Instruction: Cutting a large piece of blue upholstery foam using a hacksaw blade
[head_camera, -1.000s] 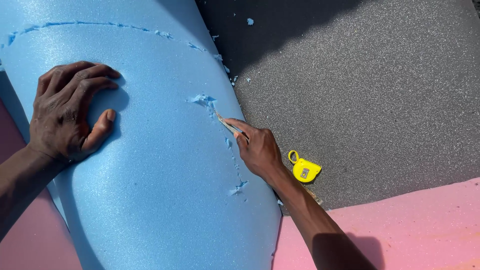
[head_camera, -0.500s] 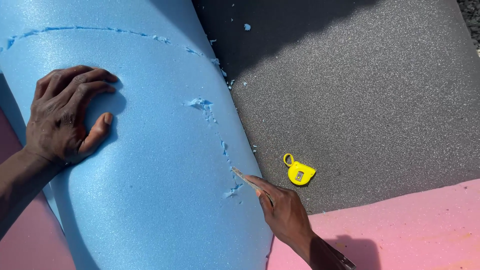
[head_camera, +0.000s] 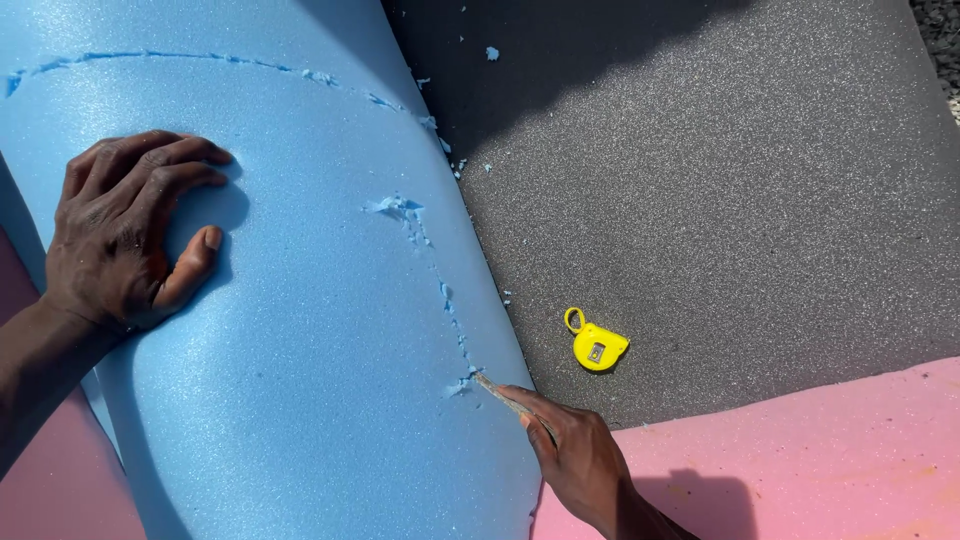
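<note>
A big sheet of blue foam bulges up across the left half of the view. My left hand presses flat on its upper left, fingers spread. My right hand grips a thin blade whose tip sits in the foam near its right edge. A ragged cut line with torn blue crumbs runs up from the blade tip. Another cut line curves across the top of the foam.
Dark grey foam lies to the right, with a small yellow tape measure on it and blue crumbs scattered near the top. Pink foam lies at the bottom right and also shows at the lower left edge.
My right hand has drawn the blade down along the foam toward me, lengthening the ragged cut. My left hand has stayed pressed on the foam.
</note>
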